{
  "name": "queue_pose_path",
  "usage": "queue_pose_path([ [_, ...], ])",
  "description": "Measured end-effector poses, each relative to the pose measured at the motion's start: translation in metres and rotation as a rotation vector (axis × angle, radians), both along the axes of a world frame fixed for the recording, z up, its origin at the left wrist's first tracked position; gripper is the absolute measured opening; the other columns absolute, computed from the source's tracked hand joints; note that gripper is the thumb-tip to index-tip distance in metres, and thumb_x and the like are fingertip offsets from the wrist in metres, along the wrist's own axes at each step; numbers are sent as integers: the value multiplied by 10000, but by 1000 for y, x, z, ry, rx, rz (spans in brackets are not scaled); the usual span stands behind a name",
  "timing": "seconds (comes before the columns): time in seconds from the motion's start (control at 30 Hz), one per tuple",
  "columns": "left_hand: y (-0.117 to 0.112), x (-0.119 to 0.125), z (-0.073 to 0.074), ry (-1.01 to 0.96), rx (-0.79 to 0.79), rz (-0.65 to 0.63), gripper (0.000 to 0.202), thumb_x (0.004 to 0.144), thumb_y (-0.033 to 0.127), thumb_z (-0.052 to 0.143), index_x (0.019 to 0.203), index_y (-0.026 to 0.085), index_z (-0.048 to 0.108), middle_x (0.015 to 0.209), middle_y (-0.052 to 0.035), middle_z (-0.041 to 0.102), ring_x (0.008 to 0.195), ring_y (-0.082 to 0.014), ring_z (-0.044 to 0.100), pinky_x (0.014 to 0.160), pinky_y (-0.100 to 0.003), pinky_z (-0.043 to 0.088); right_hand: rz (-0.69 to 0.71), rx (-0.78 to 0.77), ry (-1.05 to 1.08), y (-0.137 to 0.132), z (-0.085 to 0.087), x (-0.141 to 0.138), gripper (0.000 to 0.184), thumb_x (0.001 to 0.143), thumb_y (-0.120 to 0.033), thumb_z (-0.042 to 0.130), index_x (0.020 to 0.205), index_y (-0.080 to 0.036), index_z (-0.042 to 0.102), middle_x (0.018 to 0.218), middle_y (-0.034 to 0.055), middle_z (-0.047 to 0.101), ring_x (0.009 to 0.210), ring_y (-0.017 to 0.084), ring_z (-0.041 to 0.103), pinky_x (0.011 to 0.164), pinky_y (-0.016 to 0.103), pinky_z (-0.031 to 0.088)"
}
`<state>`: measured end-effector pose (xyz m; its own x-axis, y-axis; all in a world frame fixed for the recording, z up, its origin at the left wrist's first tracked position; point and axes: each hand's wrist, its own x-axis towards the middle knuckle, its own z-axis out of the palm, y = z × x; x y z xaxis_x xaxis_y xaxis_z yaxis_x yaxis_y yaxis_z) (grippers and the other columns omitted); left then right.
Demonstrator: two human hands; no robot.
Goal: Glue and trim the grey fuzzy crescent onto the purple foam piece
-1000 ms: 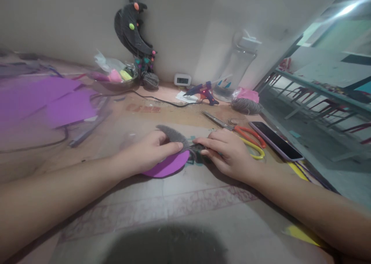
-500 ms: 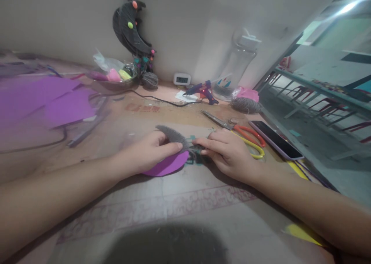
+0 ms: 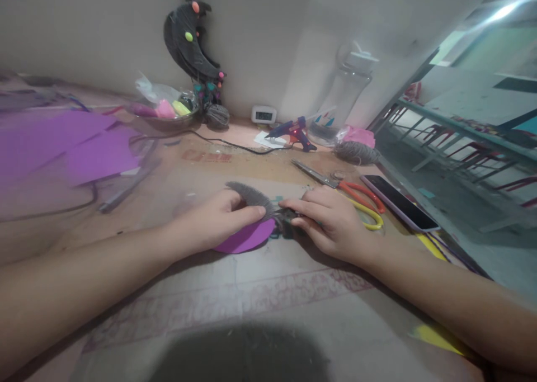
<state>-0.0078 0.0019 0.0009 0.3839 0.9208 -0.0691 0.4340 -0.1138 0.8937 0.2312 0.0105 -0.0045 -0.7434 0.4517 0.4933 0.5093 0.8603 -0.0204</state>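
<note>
My left hand (image 3: 229,217) is closed on a purple crescent-shaped cutout (image 3: 247,237), its thumb pressing on the upper face. Grey yarn (image 3: 250,196) is wound in close turns around the crescent's far part, while the near part shows bare purple. Just right of it, my right hand (image 3: 331,222) pinches grey yarn at the crescent's right tip. A dark bunch of yarn (image 3: 287,223) hangs beneath its fingers, partly hidden by them. Both hands rest low over the table.
Behind my right hand lie scissors (image 3: 361,194) and a phone (image 3: 400,203). A glue gun (image 3: 293,131), small clock (image 3: 263,114), bottle (image 3: 346,94) and yarn ball (image 3: 356,151) stand along the wall. Purple sheets (image 3: 98,152) lie left; a finished-looking grey crescent (image 3: 184,41) hangs above a bowl (image 3: 161,119).
The purple crescent has shifted and turned slightly to the right in my left hand. My right hand stays almost in place, still pinching the yarn.
</note>
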Motion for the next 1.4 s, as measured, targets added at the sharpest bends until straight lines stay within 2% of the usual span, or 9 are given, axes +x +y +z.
queue_pose_path([
  [0.2, 0, 0, 0, 32, -5, 48, 246, 793, 423, 578, 734, 203, 672, 544, 30, 566, 558, -165, 547, 497, -245, 382, -6, 8, -10, 0, 0, -2, 288, 969, -294, 476, 1139, -145, 655, 763, 52, 618, 690, 166, 524, 629, 296, 363],
  [0.4, 2, -1, -4, -9, -31, 15, 230, 804, 406, 576, 733, 204, 659, 580, 38, 568, 526, -131, 494, 461, -227, 319, 3, -6, -11, 0, 0, -3, 279, 974, -277, 479, 1136, -140, 660, 735, 42, 603, 671, 155, 511, 621, 288, 347],
  [0.6, 1, 0, 0, 12, -11, 27, 236, 808, 401, 585, 697, 200, 641, 517, 51, 494, 475, -120, 435, 443, -238, 275, 9, 23, -12, 0, 1, -3, 278, 981, -279, 467, 1114, -143, 669, 709, 32, 589, 658, 153, 507, 611, 282, 343],
  [0.87, 0, -1, -2, 50, 2, 58, 279, 793, 454, 586, 716, 192, 644, 564, 32, 542, 532, -146, 499, 485, -248, 344, 2, -58, 12, -1, 0, -2, 285, 970, -280, 481, 1126, -128, 665, 760, 50, 616, 693, 161, 519, 640, 289, 361],
  [1.0, 0, -1, -2, 23, -4, 28, 243, 808, 408, 562, 720, 196, 643, 562, 40, 540, 530, -138, 491, 491, -237, 335, -1, -90, 28, 0, -1, -1, 303, 960, -291, 498, 1148, -113, 656, 800, 67, 632, 736, 174, 540, 670, 300, 382],
  [1.27, 2, 0, -6, -18, 11, 8, 237, 800, 408, 572, 743, 203, 674, 662, 15, 646, 628, -169, 567, 551, -241, 400, 14, -37, 7, 0, -1, -1, 307, 959, -293, 499, 1159, -118, 652, 776, 62, 610, 707, 171, 522, 653, 307, 376],
  [1.4, 2, 0, -6, 14, 32, 31, 247, 789, 422, 576, 726, 204, 674, 612, 19, 609, 610, -172, 552, 547, -245, 391, -4, -13, -16, -1, -1, -2, 305, 964, -294, 492, 1160, -126, 654, 769, 59, 608, 699, 169, 515, 641, 305, 364],
])
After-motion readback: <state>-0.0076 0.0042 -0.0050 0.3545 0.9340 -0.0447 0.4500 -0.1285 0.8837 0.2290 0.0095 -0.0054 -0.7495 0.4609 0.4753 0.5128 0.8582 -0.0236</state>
